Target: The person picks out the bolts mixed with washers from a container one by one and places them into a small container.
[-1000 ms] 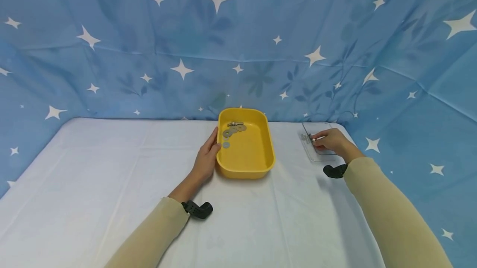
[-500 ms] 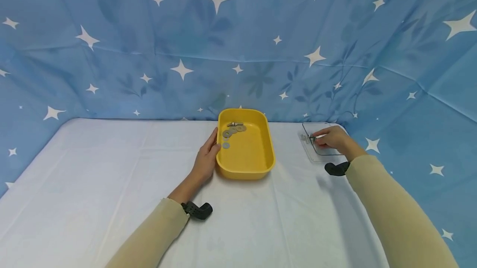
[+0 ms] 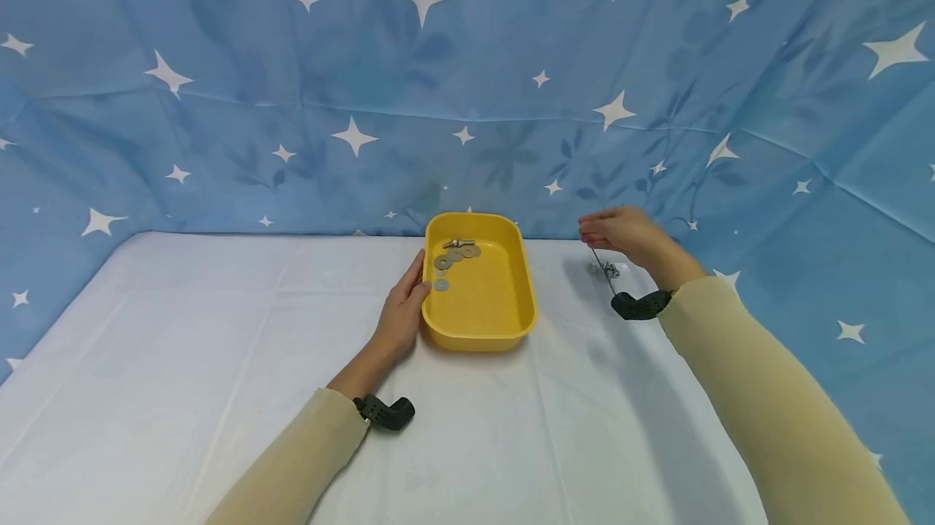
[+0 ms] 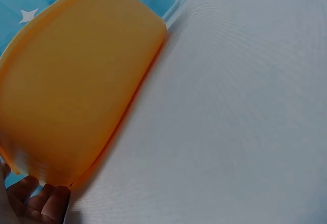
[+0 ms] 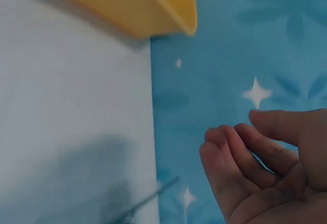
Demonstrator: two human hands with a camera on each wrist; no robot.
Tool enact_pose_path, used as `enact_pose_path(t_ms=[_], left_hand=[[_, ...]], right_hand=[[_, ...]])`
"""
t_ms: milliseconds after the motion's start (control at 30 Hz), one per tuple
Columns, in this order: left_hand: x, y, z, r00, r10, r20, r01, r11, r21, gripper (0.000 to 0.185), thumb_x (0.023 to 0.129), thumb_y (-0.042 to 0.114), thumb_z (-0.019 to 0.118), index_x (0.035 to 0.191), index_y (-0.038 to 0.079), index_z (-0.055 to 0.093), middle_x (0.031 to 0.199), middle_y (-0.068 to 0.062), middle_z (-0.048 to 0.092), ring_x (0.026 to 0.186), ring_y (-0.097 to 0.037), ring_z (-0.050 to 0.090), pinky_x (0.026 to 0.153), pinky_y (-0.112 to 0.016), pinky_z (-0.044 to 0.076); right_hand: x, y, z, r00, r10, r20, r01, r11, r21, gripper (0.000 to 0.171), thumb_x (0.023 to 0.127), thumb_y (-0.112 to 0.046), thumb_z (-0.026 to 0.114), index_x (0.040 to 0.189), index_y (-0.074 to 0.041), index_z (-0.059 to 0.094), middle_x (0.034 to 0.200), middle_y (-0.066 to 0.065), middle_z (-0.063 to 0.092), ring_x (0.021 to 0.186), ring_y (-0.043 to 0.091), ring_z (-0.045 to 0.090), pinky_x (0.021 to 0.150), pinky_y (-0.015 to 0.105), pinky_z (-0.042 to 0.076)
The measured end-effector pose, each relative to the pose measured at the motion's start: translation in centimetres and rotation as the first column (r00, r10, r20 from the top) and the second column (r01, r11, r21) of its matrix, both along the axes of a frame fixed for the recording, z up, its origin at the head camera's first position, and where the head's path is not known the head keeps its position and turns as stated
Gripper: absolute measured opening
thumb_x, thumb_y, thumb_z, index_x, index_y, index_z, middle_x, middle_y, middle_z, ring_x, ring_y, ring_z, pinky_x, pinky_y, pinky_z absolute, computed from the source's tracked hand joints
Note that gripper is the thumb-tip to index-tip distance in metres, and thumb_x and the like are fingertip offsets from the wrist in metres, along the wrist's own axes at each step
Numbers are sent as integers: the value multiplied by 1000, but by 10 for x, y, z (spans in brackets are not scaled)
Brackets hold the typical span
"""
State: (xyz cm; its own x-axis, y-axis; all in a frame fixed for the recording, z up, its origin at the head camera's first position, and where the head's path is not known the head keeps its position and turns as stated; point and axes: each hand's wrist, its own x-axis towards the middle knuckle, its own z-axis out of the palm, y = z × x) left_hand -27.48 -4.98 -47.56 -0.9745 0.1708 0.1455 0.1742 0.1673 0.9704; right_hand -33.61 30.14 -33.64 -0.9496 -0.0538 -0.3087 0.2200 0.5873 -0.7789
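My left hand (image 3: 397,314) grips the left side of a yellow tray (image 3: 485,298), thumb at the rim; in the left wrist view the fingers (image 4: 43,203) bend against its wall. Flat grey washers (image 3: 454,256) and a metal bolt (image 3: 460,243) or more lie inside along the tray's left part. On the right, my right hand (image 3: 630,234) hovers over a transparent tray, much of it hidden by the hand and wrist. Small metal bolts (image 3: 610,270) lie in that tray. In the right wrist view the fingers (image 5: 225,160) are loosely bent, with nothing visible between them and the thumb.
A white cloth covers the table (image 3: 467,436), and a blue star-patterned curtain (image 3: 467,103) rises behind its back edge. The right wrist band (image 3: 639,306) passes close over the transparent tray.
My right hand was low in the transparent tray at the metal bolts; it has lifted away, up and to the left, leaving them there. The left hand and yellow tray stay put.
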Motion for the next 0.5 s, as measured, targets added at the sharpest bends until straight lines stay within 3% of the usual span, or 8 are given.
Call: enact_pose_path(t_ms=[100,300,500], left_hand=[[0,-1,0,1000,7,9,-7,1000,1,58,107,22,37,163,24,20,169,8,23,158,-17,18,130,-43,19],[0,-1,-1,1000,1,14,-1,1000,16,58,108,21,37,163,25,21,168,11,24,158,-14,18,130,-41,18],[0,-1,0,1000,-2,-2,2,1000,21,57,108,21,37,163,21,21,168,9,24,158,-15,19,130,-43,19]], right_hand=[[-4,-26,6,1000,20,3,-19,998,-66,55,106,-25,51,152,4,41,151,24,50,133,30,57,107,31,52],[-12,-66,7,996,82,34,-73,978,-194,55,106,-22,50,153,5,38,149,26,51,135,34,56,109,35,52],[-22,-98,-3,996,53,78,-30,962,-272,51,105,-18,51,150,5,43,148,26,53,132,32,59,111,38,50]])
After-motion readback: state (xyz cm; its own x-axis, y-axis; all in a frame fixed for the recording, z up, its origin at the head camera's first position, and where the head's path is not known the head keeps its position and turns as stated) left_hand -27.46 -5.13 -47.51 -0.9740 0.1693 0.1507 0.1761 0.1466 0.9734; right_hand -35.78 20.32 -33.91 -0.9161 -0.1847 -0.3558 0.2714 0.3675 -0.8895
